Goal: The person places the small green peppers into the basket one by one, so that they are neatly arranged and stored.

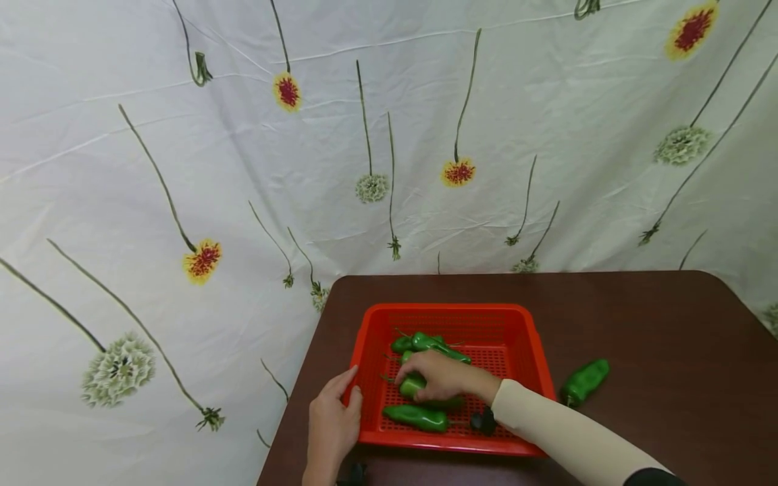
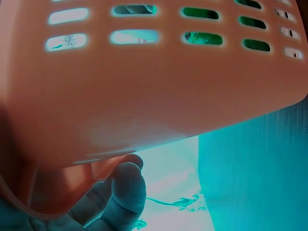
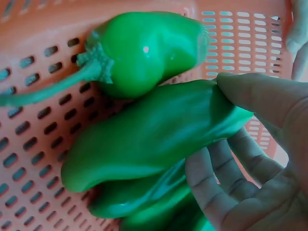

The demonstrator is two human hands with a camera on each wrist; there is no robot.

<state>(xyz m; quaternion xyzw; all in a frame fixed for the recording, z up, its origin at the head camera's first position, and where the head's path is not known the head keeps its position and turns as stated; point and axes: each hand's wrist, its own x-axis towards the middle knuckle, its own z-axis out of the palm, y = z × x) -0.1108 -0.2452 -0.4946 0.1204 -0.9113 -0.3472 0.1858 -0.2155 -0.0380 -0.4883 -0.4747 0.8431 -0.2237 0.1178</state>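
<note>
My right hand (image 1: 440, 373) reaches into a red plastic basket (image 1: 446, 308) and holds a green pepper (image 3: 149, 132) between thumb and fingers. In the right wrist view, this pepper overlaps other green peppers beneath it. Another pepper (image 1: 419, 418), its stem pointing right, lies on the basket's floor near the front wall. Further back in the basket, several peppers (image 1: 425, 342) lie close together. At the basket's left side, my left hand (image 1: 334, 418) grips the rim; in the left wrist view its fingertips (image 2: 127, 185) curl at the rim below the slotted wall (image 2: 115, 91).
One green pepper (image 1: 585, 382) lies on the dark brown table (image 1: 662, 351), right of the basket. A white cloth (image 1: 328, 155) printed with flowers hangs behind the table and down its left side. Small black devices (image 1: 484, 421) sit under the wrists.
</note>
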